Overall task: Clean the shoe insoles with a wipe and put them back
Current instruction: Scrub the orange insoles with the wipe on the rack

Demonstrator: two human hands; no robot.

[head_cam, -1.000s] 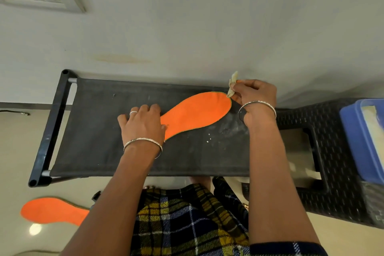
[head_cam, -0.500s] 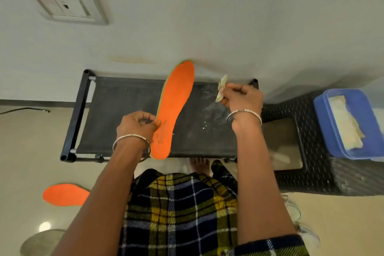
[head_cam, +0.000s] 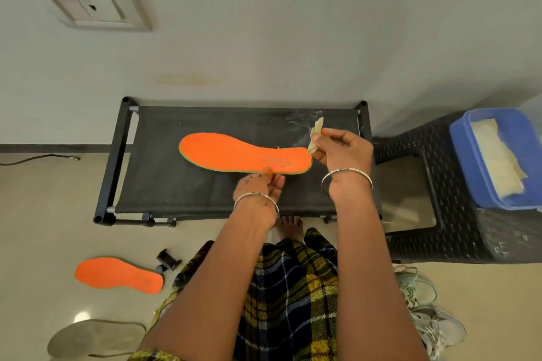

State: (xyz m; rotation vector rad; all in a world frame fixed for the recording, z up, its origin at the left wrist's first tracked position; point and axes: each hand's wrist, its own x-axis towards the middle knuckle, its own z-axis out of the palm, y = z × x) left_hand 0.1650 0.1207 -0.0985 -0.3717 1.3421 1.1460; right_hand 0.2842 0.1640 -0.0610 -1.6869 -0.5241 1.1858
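While the insole (head_cam: 234, 155) lies lengthwise over the black rack (head_cam: 164, 184), we note the left hand (head_cam: 259, 184) pinching its near edge toward the heel — the right hand (head_cam: 343, 152) grips a crumpled wipe (head_cam: 316, 133) just beside that heel end.

1. The single head view looks from above the person's lap (head_cam: 287, 287), forward and steeply down.
2. It faces the wall (head_cam: 293, 38) at 12 o'clock; the lap fills 6 o'clock.
3. The rack (head_cam: 164, 184) sits mid-frame, at arm's reach: left hand (head_cam: 259, 184) and right hand (head_cam: 343, 149) lie close below the lens.
4. The wide angle takes in the floor (head_cam: 44, 214) at 8 o'clock and a box (head_cam: 469, 161) at 3 o'clock.
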